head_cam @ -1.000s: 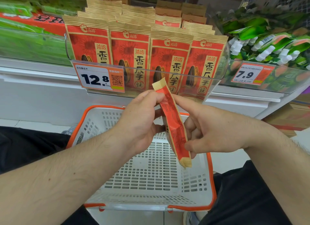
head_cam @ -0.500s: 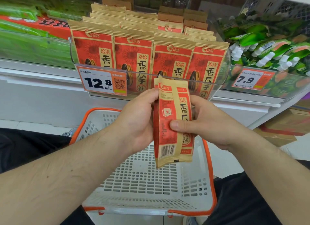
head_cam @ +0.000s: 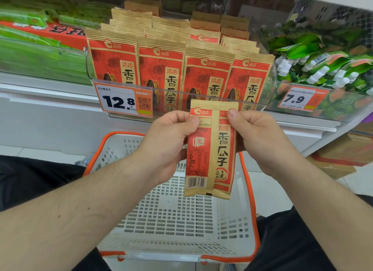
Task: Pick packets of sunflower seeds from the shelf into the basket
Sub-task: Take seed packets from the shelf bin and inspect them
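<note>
Hands share one red-and-tan paper packet of sunflower seeds [head_cam: 211,149], now upright with its back panel and barcode facing the camera, no longer edge-on. Left hand [head_cam: 169,145] pinches its upper left edge; right hand [head_cam: 260,141] pinches the upper right corner. It hangs above the white perforated plastic basket with orange rim [head_cam: 181,220], below the shelf's clear bin of matching packets [head_cam: 177,68].

Single head-worn view, forward and downward, close above basket [head_cam: 249,190], facing nearby shelf [head_cam: 50,89].

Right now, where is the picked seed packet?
In the head view, centre: the seed packet hangs upright between left hand and right hand, above the basket.
</note>
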### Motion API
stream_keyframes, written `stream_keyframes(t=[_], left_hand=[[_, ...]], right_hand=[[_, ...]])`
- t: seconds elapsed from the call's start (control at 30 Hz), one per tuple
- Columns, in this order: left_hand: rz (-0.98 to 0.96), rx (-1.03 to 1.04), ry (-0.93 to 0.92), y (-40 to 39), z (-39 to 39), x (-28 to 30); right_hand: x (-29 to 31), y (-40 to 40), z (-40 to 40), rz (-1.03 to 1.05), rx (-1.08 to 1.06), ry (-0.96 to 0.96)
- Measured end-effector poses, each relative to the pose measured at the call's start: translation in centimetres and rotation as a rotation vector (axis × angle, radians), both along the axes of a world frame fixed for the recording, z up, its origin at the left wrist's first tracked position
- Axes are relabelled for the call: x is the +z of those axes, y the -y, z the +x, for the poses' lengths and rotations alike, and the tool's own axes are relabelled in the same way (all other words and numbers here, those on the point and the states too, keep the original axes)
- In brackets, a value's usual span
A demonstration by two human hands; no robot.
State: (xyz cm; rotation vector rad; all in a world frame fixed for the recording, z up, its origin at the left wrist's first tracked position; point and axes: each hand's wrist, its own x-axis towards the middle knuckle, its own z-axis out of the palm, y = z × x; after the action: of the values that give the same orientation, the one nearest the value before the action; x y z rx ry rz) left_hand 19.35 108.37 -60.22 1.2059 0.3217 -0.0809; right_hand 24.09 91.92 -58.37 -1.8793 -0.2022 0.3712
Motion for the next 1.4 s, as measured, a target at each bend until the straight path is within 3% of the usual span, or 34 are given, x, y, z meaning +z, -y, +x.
stream_keyframes(t=[0.1,0.27,0.6,0.97,1.4], left_hand=[[-0.016,0.006,-0.022,0.0,0.1,-0.1],[-0.081,0.065,-0.078,-0.1,0.2,-0.1],[-0.153,0.102,-0.149,-0.2,0.7,-0.7],[-0.19,0.134,-0.177,-0.2,0.8,-1.0],[0.065,-0.051,-0.119,0.9,-0.7,-0.8]], right_hand=[[0.1,0.2,0.1,-0.007,0.027,-0.037],[0.5,1.0,0.3,-0.173,0.263,-0.07],[0.9,1.8,0.6,-0.177,0.48,-0.118],[1.1,1.7,-0.2,-0.209,0.557,-0.078],[0.7,0.2,-1.8,-0.56,0.627,0.116]])
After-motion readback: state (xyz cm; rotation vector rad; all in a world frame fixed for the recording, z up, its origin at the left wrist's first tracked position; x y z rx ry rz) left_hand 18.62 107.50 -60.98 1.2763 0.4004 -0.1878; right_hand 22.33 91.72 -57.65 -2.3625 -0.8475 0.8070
